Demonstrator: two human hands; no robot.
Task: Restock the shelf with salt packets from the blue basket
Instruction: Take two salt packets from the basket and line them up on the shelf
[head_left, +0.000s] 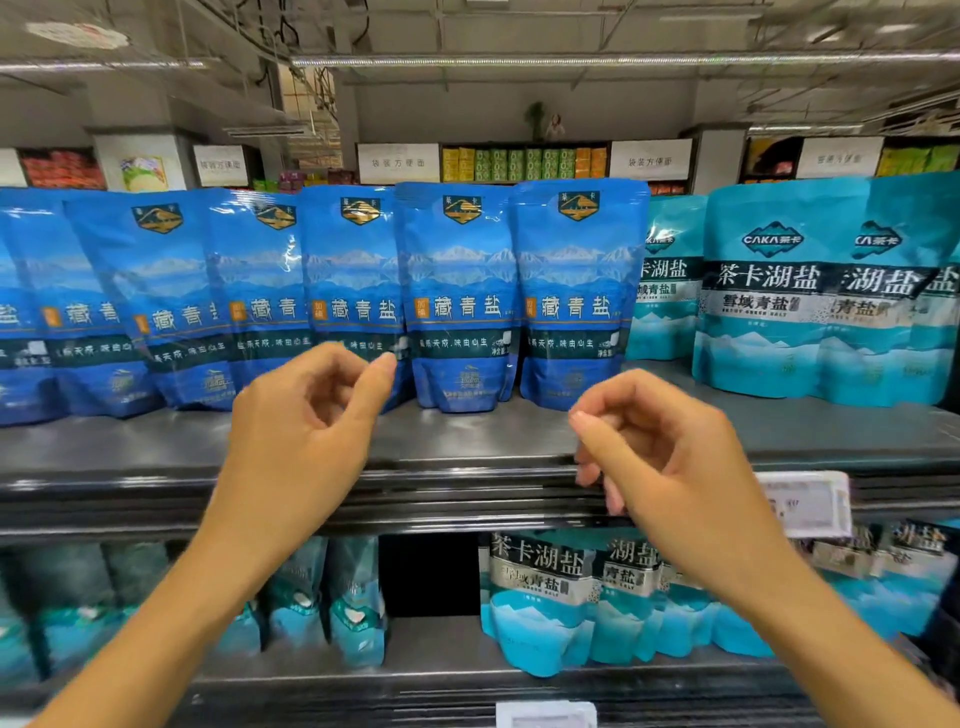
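Several blue salt packets stand upright in a row on the dark upper shelf. My left hand hovers in front of the row with its fingers loosely curled, holding nothing; its thumb tip is close to the lower edge of one packet. My right hand hangs over the shelf's front edge, fingers also loosely curled and empty. The blue basket is out of view.
Teal salt bags fill the upper shelf's right side. More teal bags stand on the lower shelf, with a dark gap between them. A white price tag hangs on the shelf edge at right.
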